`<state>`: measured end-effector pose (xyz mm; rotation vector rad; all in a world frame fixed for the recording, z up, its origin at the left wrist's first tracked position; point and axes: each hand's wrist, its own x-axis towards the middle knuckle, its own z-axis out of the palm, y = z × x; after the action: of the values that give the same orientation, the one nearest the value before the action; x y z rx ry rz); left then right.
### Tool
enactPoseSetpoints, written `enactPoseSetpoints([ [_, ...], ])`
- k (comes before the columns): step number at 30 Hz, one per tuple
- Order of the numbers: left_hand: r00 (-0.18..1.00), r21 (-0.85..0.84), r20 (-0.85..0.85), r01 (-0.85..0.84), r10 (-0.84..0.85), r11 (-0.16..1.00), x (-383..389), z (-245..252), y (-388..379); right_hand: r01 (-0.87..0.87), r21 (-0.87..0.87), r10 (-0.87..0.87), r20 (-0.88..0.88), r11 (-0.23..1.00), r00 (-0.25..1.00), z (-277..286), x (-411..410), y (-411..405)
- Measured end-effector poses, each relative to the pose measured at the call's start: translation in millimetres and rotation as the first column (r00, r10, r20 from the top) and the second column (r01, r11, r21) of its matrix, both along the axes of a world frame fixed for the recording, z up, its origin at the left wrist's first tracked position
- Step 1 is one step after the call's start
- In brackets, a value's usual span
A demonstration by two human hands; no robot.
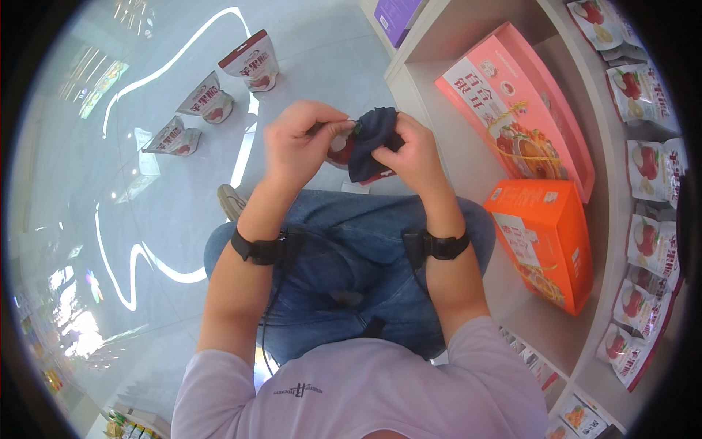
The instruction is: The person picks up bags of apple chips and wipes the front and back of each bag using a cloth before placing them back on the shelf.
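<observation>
In front of my knees, my left hand (301, 137) pinches the edge of a white and red apple snack pouch (340, 148). My right hand (412, 155) grips a dark navy cloth (368, 144), bunched and draped over the pouch. Much of the pouch is hidden behind the cloth, apart from its apple picture and a red edge below. Beyond my left hand, three similar stand-up pouches rest on the glossy floor: a far one (253, 63), a middle one (208, 99) and a near one (175, 137).
At my right is a shelf unit (417, 104) holding a pink gift box (510, 104) and an orange gift box (543, 241). Several apple pouches (650, 170) line its upper shelf. A purple box (397, 19) stands at the far end. Black straps with cables circle both wrists.
</observation>
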<state>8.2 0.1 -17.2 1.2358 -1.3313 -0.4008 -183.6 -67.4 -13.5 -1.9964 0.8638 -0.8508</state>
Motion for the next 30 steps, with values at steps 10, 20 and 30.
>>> enactPoseSetpoints([
  [10,0.994,-0.029,0.112,0.008,-0.005,1.0,-0.4,2.1,1.0,0.011,-0.2,-0.022,-0.054,0.98,0.998,-18.8,-13.1,-12.4],
  [20,0.996,0.022,-0.062,-0.056,0.057,0.998,13.0,5.0,3.7,-0.016,0.276,0.012,0.016,0.961,1.0,-9.2,-13.3,-4.2],
  [30,0.991,0.019,-0.132,0.018,-0.015,1.0,19.1,7.3,4.3,0.016,-0.034,-0.016,0.018,0.999,1.0,-20.0,-14.7,-17.6],
])
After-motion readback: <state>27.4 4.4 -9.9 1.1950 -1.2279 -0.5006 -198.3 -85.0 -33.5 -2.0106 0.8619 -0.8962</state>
